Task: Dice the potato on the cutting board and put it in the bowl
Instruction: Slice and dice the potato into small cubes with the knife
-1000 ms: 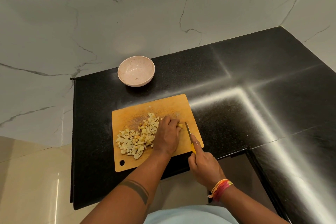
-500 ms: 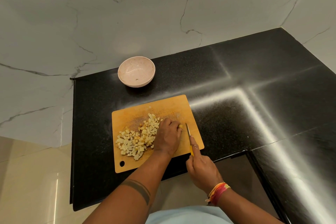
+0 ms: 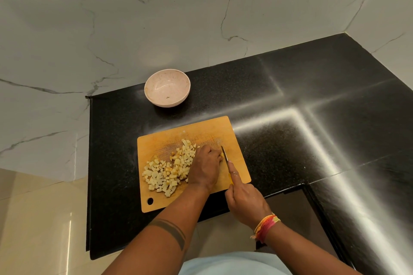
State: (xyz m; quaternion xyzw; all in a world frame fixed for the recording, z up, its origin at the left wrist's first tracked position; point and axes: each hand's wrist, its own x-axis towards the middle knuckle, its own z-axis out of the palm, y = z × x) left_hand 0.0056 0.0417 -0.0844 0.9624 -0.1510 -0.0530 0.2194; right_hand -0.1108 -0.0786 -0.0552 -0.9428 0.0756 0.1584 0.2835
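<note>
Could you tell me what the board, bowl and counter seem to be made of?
Board: likely wood or bamboo, matte tan with knife scars. Bowl: possibly speckled plastic or ceramic, pale pink, slight sheen. Counter: probably polished black granite, flecked and reflecting light streaks.

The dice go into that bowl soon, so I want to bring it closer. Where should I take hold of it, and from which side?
Grip the bowl by its near rim, thumb inside and fingers under the outer wall. It stands upright and open behind the cutting board, with the wall just beyond it, so coming from the board side looks easiest.
</note>
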